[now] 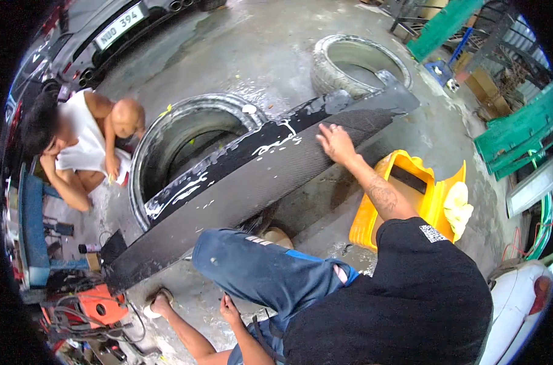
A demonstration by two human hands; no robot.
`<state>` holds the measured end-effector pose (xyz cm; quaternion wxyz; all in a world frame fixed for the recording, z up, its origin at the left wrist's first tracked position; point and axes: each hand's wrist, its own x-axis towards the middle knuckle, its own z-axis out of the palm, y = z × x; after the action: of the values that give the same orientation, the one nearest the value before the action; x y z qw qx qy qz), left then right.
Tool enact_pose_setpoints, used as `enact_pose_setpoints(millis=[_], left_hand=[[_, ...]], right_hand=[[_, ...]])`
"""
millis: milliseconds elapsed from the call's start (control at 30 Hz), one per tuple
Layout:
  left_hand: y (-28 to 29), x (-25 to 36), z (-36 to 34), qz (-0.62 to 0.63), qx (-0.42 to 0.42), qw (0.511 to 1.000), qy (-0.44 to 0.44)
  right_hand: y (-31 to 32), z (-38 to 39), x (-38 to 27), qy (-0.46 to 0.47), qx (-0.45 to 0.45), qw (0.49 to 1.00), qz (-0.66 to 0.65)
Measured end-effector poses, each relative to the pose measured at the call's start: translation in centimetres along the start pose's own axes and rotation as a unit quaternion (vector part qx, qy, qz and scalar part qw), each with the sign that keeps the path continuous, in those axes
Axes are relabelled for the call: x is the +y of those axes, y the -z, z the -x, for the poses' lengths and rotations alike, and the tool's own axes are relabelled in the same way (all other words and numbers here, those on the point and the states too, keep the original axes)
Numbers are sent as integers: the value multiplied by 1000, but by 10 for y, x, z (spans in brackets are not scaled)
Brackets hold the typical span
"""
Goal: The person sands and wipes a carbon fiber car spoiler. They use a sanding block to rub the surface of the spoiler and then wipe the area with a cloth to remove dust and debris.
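A long black panel (227, 204) with a carbon-weave surface lies slantwise across two tires, wet and glossy along its far edge. On its weave, toward the right end, rests my right hand (336, 143), its fingers spread and nothing visible in them. My left hand (229, 309) is held low beside my knee, away from the panel, with the fingers curled closed. Whatever it may hold is too small to make out. The nearer tire (148, 158) stands under the panel's middle; the farther tire (361, 58) is by its right end.
A yellow plastic crate (364, 222) with a pale yellow cloth (458, 210) on it stands at my right. Across the panel, at left, a person in a white top (84, 137) crouches. An orange machine (100, 306) with cables sits lower left. A parked car (87, 48) is behind.
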<state>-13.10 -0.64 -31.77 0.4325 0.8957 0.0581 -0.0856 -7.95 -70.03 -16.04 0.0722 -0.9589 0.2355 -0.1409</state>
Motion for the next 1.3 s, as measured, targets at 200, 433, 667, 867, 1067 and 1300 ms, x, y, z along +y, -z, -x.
enact_pose_setpoints(millis=[200, 433, 667, 867, 1067, 1300], left_hand=[[11, 21, 2, -64, -30, 997, 19], [5, 38, -12, -197, -69, 977, 51], [5, -4, -12, -190, -62, 977, -72], [17, -52, 1, -277, -64, 958, -34], [36, -29, 59, -161, -15, 981, 110], [12, 75, 10, -152, -9, 988, 28]], right_hand=[[13, -7, 148, -131, 48, 985, 103], [10, -23, 209, -192, -56, 970, 139], [12, -40, 199, -270, -164, 935, 162], [28, -82, 232, -317, -185, 901, 231], [-23, -102, 261, -362, -163, 903, 163], [-48, -48, 484, -208, -115, 931, 276]])
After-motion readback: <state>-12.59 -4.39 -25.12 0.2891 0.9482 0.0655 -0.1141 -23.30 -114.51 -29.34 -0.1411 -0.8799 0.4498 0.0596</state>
